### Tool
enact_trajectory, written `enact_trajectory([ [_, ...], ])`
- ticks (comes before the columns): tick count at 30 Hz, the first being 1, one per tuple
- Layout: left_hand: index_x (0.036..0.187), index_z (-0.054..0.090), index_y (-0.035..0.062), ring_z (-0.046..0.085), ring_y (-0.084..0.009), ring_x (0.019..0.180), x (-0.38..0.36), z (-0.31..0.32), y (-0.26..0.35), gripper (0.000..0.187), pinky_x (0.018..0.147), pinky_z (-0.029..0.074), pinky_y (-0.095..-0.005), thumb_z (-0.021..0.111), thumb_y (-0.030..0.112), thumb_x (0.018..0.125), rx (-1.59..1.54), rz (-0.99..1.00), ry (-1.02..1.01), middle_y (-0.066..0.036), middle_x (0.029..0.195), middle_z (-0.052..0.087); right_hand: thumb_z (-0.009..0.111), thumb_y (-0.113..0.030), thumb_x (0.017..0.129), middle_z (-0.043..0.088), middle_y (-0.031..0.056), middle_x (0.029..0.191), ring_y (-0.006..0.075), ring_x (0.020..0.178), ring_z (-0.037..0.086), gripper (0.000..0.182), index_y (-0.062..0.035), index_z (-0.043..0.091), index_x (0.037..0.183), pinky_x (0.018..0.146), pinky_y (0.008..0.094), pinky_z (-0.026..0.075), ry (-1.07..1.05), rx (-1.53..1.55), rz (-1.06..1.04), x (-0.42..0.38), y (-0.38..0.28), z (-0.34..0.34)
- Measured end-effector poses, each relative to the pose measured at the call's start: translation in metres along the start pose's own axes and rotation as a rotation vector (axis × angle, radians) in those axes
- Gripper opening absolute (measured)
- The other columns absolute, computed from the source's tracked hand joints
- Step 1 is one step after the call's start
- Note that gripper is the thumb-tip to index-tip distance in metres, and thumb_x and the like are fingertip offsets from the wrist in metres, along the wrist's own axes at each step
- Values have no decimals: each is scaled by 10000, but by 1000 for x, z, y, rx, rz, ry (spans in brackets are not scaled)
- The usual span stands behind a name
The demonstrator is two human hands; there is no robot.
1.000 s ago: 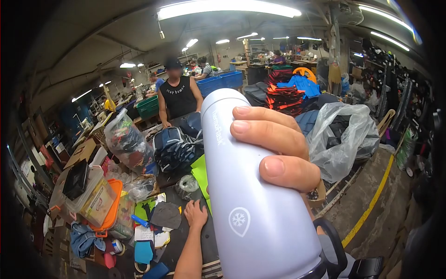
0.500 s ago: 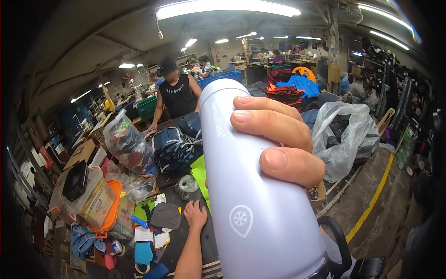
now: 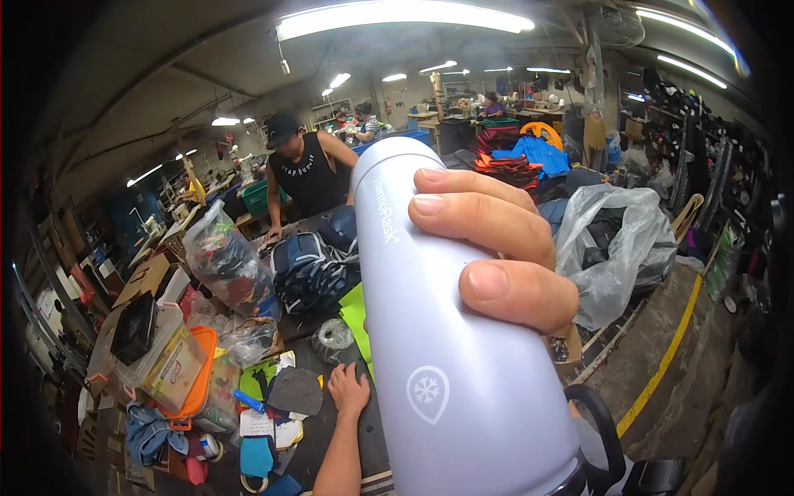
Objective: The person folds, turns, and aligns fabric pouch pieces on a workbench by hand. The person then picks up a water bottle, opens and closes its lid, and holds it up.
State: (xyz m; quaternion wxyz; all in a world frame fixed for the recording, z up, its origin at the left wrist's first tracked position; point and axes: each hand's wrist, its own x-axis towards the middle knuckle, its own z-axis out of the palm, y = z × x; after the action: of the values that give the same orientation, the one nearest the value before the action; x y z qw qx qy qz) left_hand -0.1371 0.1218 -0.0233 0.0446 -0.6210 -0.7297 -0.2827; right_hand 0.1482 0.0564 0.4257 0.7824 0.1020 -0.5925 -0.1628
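Close before the camera, the right hand (image 3: pixel 496 248) is wrapping its fingers (image 3: pixel 475 211) around a pale grey flask (image 3: pixel 438 347), gripping it raised and tilted above the near edge of the surface (image 3: pixel 318 364). Below, the left hand (image 3: pixel 348 390) is lying flat, fingers spread, on that dark surface, just beside a grey fabric piece (image 3: pixel 295 390) and green sheets (image 3: pixel 357 318). At the far edge, a person in a black top (image 3: pixel 302 174) is leaning over blue bags (image 3: pixel 310 269).
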Motion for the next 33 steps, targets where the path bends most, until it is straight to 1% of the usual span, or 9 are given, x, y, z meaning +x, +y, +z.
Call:
enact_trajectory([
  [11, 1394, 641, 76, 487, -385, 1365, 1, 0, -2, 535, 1165, 360, -523, 739, 278, 909, -62, -15, 35, -179, 1399, 561, 825, -189, 825, 755, 121, 1221, 340, 1096, 746, 380, -129, 727, 1187, 869, 416, 616, -277, 57, 170, -31, -18, -31],
  [14, 1385, 639, 47, 601, -364, 1268, 13, -11, 8, 492, 1098, 458, -482, 743, 218, 935, -418, -63, 115, -179, 1324, 635, 790, -211, 852, 769, 136, 1180, 339, 1054, 759, 367, -67, 743, 1187, 848, 420, 619, -411, 131, 332, -62, -40, -41],
  [16, 1372, 645, 17, 693, -310, 1153, 21, -57, 46, 421, 1011, 528, -404, 717, 163, 983, -804, -72, 38, -170, 1252, 711, 765, -224, 873, 778, 144, 1140, 334, 1011, 768, 375, -32, 741, 1194, 836, 416, 621, -544, 186, 463, -85, -56, -49],
  [18, 1364, 655, 0, 713, -234, 1119, 24, -127, 91, 349, 988, 533, -346, 626, 185, 1070, -939, -10, -125, -156, 1252, 741, 750, -230, 886, 783, 149, 1112, 330, 980, 773, 381, -14, 735, 1200, 830, 412, 622, -642, 266, 593, -112, -76, -53],
  [20, 1383, 645, -32, 696, -223, 1137, 19, -202, 130, 403, 1034, 508, -344, 495, 261, 1150, -1063, 101, -292, -152, 1275, 739, 802, -255, 835, 780, 148, 1093, 342, 961, 770, 443, -15, 732, 1200, 829, 408, 620, -639, 465, 906, -138, -103, -57],
  [22, 1402, 629, -56, 708, -263, 1172, 12, -252, 161, 619, 1135, 454, -406, 511, 483, 1122, -1335, 247, -394, -175, 1205, 764, 840, -278, 784, 774, 151, 1086, 347, 951, 767, 511, -15, 721, 1206, 826, 407, 615, -738, 676, 1133, -167, -126, -64],
  [25, 1425, 611, -59, 708, -275, 1155, 0, -296, 185, 796, 1117, 442, -410, 540, 642, 1055, -1537, 342, -464, -180, 1210, 759, 898, -312, 708, 766, 155, 1074, 356, 936, 762, 618, -16, 704, 1214, 820, 406, 609, -857, 791, 1424, -211, -154, -70],
  [30, 1375, 647, -65, 674, -200, 1037, -13, -292, 157, 685, 926, 506, -355, 722, 501, 996, -1796, 424, -486, -103, 953, 737, 995, -370, 580, 753, 161, 1055, 370, 911, 755, 802, -17, 676, 1227, 811, 403, 597, -892, 592, 1589, -237, -168, -70],
  [33, 1205, 733, -18, 656, -184, 912, -25, -287, 156, 499, 854, 496, -325, 821, 386, 926, -1590, 266, -119, -80, 861, 683, 1004, -365, 584, 746, 163, 1078, 358, 917, 754, 822, -17, 649, 1239, 805, 407, 589, -849, 437, 1440, -235, -159, -59],
])
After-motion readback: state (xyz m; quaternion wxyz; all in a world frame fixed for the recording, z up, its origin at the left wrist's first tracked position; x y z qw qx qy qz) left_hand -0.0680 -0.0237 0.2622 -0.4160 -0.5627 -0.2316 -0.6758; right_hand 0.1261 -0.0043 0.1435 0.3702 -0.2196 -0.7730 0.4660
